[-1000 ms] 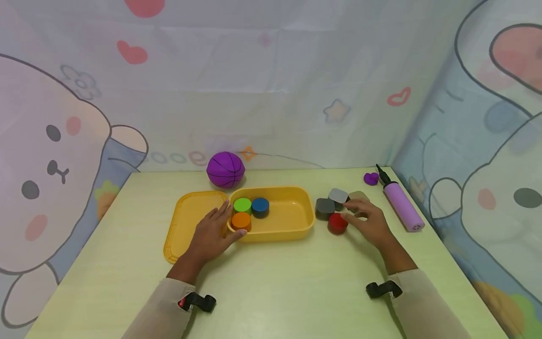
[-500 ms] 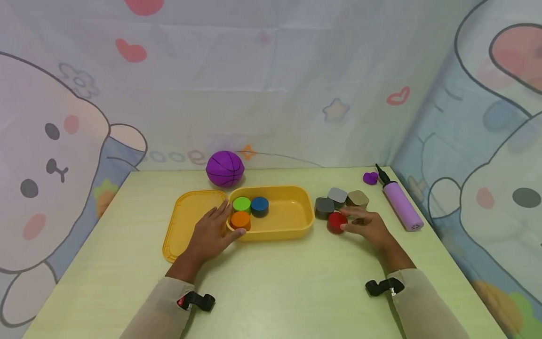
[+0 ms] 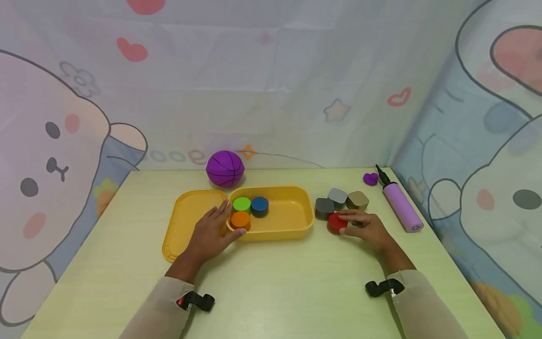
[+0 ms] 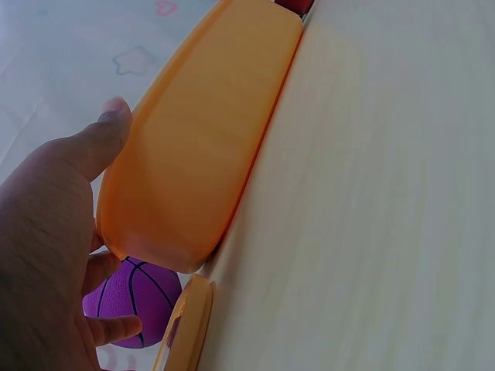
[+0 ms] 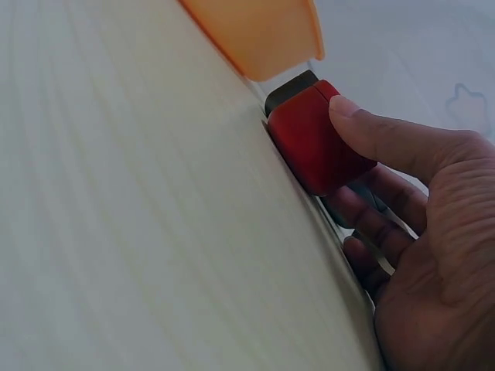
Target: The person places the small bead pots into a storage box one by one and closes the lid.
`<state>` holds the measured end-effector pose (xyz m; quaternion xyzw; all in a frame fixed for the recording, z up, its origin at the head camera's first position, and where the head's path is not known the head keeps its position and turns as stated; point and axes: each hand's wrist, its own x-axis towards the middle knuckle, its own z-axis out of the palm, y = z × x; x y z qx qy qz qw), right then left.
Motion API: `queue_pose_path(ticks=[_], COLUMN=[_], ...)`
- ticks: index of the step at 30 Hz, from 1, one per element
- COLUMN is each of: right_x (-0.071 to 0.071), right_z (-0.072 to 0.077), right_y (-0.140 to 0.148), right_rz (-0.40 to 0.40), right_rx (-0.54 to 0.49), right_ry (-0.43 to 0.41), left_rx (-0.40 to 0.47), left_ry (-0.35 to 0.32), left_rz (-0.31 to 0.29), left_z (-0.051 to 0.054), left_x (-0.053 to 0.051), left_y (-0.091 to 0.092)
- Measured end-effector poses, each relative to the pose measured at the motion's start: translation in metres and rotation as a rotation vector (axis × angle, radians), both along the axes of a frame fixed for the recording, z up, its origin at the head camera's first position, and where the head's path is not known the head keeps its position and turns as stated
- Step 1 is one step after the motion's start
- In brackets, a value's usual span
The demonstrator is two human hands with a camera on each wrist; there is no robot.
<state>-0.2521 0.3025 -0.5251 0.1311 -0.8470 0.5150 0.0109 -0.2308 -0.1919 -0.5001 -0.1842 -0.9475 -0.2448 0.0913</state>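
Note:
My right hand [image 3: 365,229] pinches a red block [image 3: 336,223] between thumb and fingers; in the right wrist view the thumb lies on the red block [image 5: 313,143], which sits at the table surface. Beside it stand a dark grey block [image 3: 324,208], a light grey block [image 3: 337,198] and a tan block [image 3: 357,200]. My left hand [image 3: 211,235] rests against the left end of a yellow container [image 3: 292,230], fingers nearly straight. Inside that container are a green block [image 3: 242,205], a blue block [image 3: 259,206] and an orange block [image 3: 240,220].
A yellow lid [image 3: 174,235] lies left of the container, partly under the left hand. Behind is a purple ball [image 3: 225,168] with black lines. To the right lie a purple pump [image 3: 403,207] with a black nozzle and a small purple object [image 3: 370,179].
My right hand has come down and closed onto the red block, uncovering the tan block behind. The left hand stays at the container's end.

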Motion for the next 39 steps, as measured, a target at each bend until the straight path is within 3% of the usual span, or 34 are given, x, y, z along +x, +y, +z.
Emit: queue_pose_path(ticks=[12, 19, 23, 39], right_x=[0.002, 0.005, 0.006, 0.013], right_z=[-0.001, 0.001, 0.004, 0.028], right_y=[0.002, -0.001, -0.006, -0.052], right_rz=[-0.018, -0.029, -0.066, -0.263], right_rx=[-0.061, -0.200, -0.287, -0.429], right_ry=[0.020, 0.077, 0.098, 0.218], left_rx=[0.004, -0.010, -0.004, 0.005], left_ry=[0.017, 0.012, 0.008, -0.004], left_rz=[-0.008, -0.001, -0.001, 0.005], left_z=[0.002, -0.001, 0.000, -0.001], left_x=[0.002, 0.002, 0.002, 0.003], left_y=[0.004, 0.002, 0.001, -0.001])
